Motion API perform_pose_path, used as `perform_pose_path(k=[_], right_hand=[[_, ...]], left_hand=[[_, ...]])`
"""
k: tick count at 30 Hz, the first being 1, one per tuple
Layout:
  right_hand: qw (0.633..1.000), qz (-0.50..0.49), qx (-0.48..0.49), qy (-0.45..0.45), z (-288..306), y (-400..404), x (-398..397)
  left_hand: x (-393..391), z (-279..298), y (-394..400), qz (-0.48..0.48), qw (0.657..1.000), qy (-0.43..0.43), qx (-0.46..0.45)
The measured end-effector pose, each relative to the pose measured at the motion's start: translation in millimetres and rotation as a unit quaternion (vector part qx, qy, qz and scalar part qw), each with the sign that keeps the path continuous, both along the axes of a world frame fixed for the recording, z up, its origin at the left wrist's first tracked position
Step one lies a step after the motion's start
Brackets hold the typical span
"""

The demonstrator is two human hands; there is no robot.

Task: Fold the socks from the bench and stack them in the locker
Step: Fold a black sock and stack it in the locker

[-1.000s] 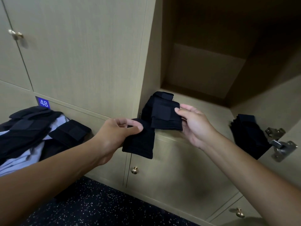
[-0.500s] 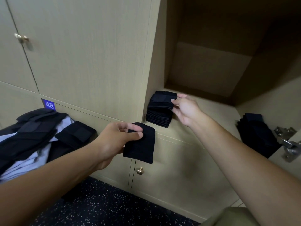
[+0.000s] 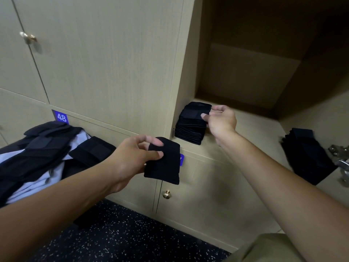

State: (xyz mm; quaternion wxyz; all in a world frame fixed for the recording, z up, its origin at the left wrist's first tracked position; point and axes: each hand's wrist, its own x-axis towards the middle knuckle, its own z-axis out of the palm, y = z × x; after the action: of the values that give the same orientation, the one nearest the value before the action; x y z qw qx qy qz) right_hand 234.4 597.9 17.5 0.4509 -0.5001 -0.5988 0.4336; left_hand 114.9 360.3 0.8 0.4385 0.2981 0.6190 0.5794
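Black knit, soft and light: the folded sock (image 3: 162, 161) hangs from the left hand (image 3: 132, 157), pinched at its upper left corner between thumb and forefinger, its lower edge drooping free in front of the lower cabinet door. It looks limp enough to fall open if held by one corner only, so a flatter hold across the fold, thumb on top and fingers beneath, would likely carry it better.

At about one o'clock from that sock, the stack of folded socks (image 3: 191, 123) sits at the front left of the open locker (image 3: 251, 129). The right hand (image 3: 220, 120) touches the stack's top piece at its right edge, fingers curled around that edge. A second dark pile (image 3: 306, 154) lies at three o'clock on the locker floor, beside the door hinge (image 3: 340, 157).

At nine o'clock, unfolded socks (image 3: 37, 148) lie heaped on the tabletop over pale cloth (image 3: 34, 184). Many seem left to fold.
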Motion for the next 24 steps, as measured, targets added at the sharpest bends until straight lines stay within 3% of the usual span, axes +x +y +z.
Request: perform_pose_path(k=[4,8,11,14,19,24], right_hand=[[0.98,0.001,0.096,-0.173,-5.6,-3.4,3.2],[0.976,0.007,0.136,-0.171,3.9,-16.4,10.3],[0.978,0.118,0.058,-0.162,26.2,-42.3,21.8],[0.934,0.292,-0.09,-0.188,45.8,-76.1,34.7],[0.878,0.422,-0.217,-0.057,52.1,-101.3,41.2],[0.869,0.432,-0.239,0.048,54.8,-112.0,47.2]], left_hand=[[-0.2,-0.8,2.4,0.04,0.999,-0.022,0.02],[-0.2,5.9,1.6,0.049,0.998,-0.018,0.042],[-1.1,13.7,1.0,0.076,0.993,0.039,0.076],[-1.4,21.6,2.2,0.116,0.98,0.127,0.104],[5.5,26.9,6.9,0.118,0.945,0.267,0.145],[17.4,25.6,8.3,0.035,0.936,0.292,0.194]])
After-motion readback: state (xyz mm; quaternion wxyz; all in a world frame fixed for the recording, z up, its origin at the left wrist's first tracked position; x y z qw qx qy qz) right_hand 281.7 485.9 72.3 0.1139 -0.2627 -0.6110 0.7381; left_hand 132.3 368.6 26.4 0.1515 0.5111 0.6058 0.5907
